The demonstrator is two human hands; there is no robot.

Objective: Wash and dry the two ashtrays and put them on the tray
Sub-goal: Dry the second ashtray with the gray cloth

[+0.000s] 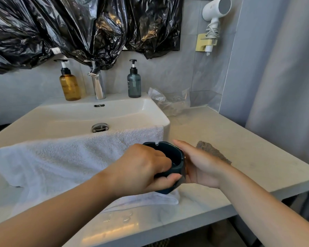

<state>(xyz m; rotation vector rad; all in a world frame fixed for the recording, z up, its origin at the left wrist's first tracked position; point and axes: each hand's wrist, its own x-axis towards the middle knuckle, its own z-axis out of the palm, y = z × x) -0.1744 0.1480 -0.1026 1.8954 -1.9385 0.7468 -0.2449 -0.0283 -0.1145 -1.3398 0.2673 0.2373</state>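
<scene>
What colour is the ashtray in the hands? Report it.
The ashtray is dark blue, almost navy, and shows best in the head view.

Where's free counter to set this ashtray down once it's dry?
Best: the bare counter between the plastic bag and the grey cloth, out to the right. Also the wet front strip below the towel. Crowded: the sink back ledge, with amber bottle, tap, teal bottle.
</scene>
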